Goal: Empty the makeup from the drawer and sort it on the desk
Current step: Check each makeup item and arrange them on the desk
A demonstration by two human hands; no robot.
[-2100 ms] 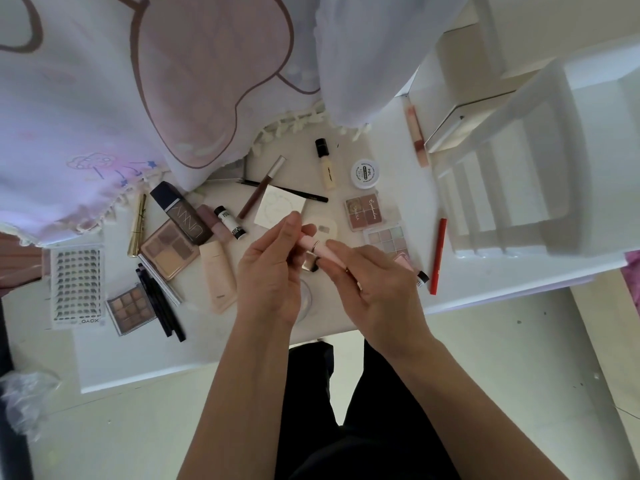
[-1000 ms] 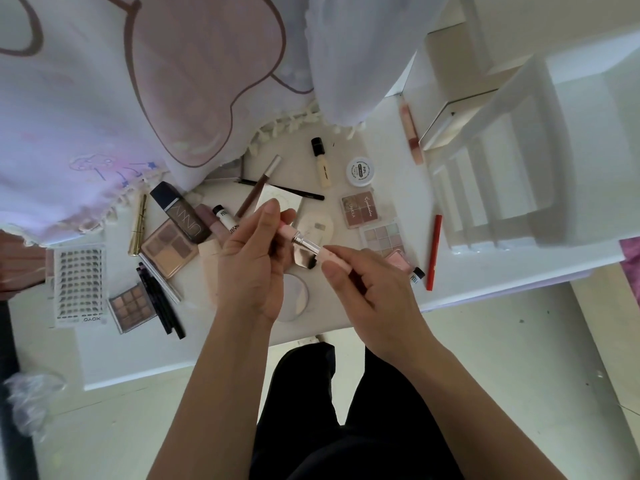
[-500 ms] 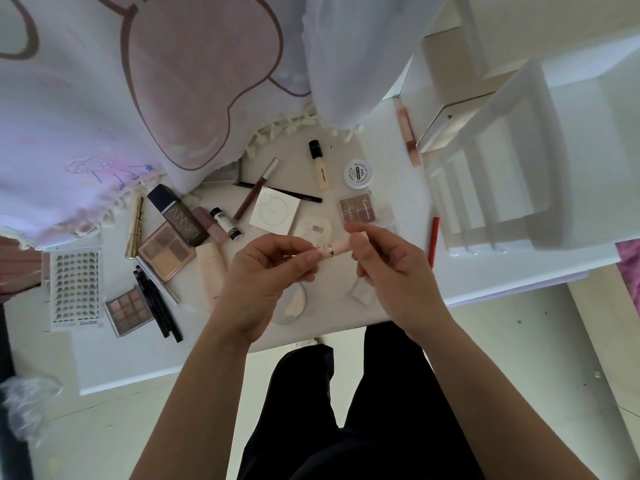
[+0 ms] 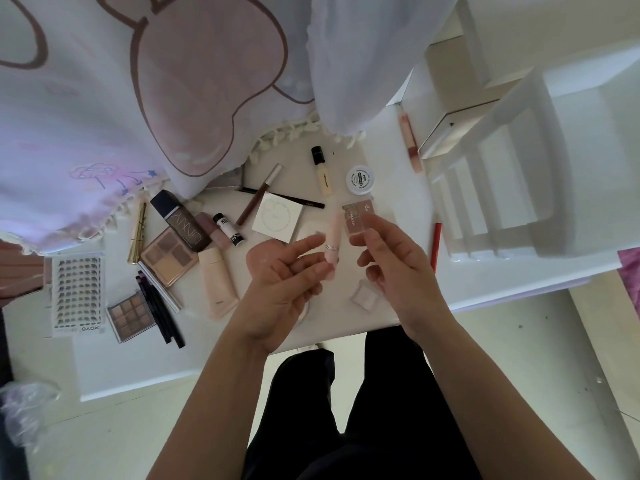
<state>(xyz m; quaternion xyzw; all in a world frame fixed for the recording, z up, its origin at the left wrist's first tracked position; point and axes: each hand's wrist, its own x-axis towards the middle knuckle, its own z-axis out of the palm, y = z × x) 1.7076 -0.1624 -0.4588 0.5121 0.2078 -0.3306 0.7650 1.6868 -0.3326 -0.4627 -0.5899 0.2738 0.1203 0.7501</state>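
Note:
My left hand [image 4: 280, 282] pinches the lower end of a pale pink lipstick tube [image 4: 334, 230] and holds it upright above the white desk [image 4: 138, 362]; the tube is closed. My right hand [image 4: 394, 268] hovers just right of the tube with relaxed fingers and holds nothing. Under the hands lie a small blush palette [image 4: 358, 216] and a square white compact [image 4: 278, 218]. To the left sit an eyeshadow palette [image 4: 169, 258], a dark foundation bottle [image 4: 180, 220] and a beige tube [image 4: 218, 282].
A lash tray [image 4: 77, 296], a small brown palette [image 4: 130, 315] and black pencils [image 4: 161, 313] lie at the desk's left. A white jar [image 4: 360, 179], a concealer [image 4: 322, 171], a lip gloss [image 4: 410, 143] and a red pencil [image 4: 435, 244] lie right. A curtain [image 4: 138, 81] hangs behind; a white chair [image 4: 519, 150] stands right.
Both hands held the pink tube sideways and closed it. My right hand has let go and drawn slightly right, and my left hand has turned the tube upright.

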